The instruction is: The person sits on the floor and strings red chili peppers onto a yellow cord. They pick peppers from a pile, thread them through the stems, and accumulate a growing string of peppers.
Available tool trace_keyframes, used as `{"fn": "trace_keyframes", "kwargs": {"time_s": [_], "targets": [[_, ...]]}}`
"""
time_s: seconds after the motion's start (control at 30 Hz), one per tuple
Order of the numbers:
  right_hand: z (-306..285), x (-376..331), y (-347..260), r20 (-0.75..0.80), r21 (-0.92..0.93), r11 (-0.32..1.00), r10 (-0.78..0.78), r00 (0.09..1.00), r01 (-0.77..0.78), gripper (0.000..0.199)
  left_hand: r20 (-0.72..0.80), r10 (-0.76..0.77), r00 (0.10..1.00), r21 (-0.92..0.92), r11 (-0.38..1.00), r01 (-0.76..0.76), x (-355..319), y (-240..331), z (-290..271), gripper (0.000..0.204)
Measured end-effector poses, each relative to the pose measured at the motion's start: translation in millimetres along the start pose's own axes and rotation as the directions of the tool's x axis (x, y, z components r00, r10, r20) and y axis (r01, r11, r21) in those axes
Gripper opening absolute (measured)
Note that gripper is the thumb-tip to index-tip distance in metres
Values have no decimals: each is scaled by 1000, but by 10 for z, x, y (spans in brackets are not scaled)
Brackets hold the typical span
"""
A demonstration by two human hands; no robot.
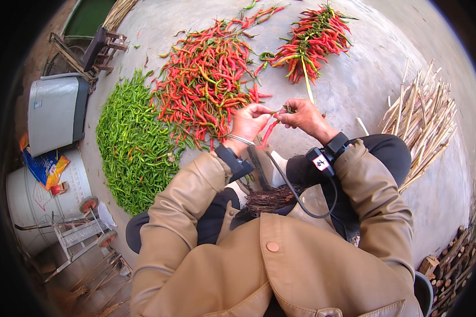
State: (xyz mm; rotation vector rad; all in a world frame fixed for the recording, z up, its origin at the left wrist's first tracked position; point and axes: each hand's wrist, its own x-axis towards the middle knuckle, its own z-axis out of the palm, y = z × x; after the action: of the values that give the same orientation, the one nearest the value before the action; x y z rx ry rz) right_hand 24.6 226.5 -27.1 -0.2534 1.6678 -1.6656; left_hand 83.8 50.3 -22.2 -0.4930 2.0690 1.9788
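My left hand [248, 124] and my right hand [305, 119] meet in front of me with fingertips pinched together. Between them a red chili pepper [269, 134] hangs down, its stem end at the fingertips. Both hands appear to grip that end. A pale yellow strip [307, 83] runs from a thick strung bunch of red chilies [314, 45] down toward my right hand, where its lower end is hidden. Just beyond my left hand spreads a large heap of loose red chilies [203, 79].
A pile of green chilies [135, 142] lies to the left. Dry stalks [423, 119] are stacked at the right. Along the left edge stand a grey bin [55, 111], a white drum [42, 206], a folding hand cart [82, 238] and a small chair [103, 47]. Cut logs [452, 264] lie at lower right.
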Motion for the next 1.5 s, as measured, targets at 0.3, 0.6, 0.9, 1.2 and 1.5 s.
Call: {"fn": "trace_keyframes", "kwargs": {"time_s": [0.3,0.6,0.9,1.2,1.5], "targets": [[-13,37,63,-87,-163,986,3,996,-17,17,-197,159,968,54,987,-151,-83,-303,414,6],[-35,41,-1,13,-172,985,-22,1000,24,12,7,455,890,880,420,-222,395,-640,-926,7],[-41,113,30,90,-197,980,30,996,-12,11,210,370,905,921,234,-310,489,-1062,-879,21],[-47,157,90,-9,-195,980,32,999,-33,11,113,513,851,734,534,-419,378,-452,-476,16],[-40,128,130,-30,-110,990,81,996,-84,18,174,607,775,749,429,-505,-76,-53,129,16]]}}
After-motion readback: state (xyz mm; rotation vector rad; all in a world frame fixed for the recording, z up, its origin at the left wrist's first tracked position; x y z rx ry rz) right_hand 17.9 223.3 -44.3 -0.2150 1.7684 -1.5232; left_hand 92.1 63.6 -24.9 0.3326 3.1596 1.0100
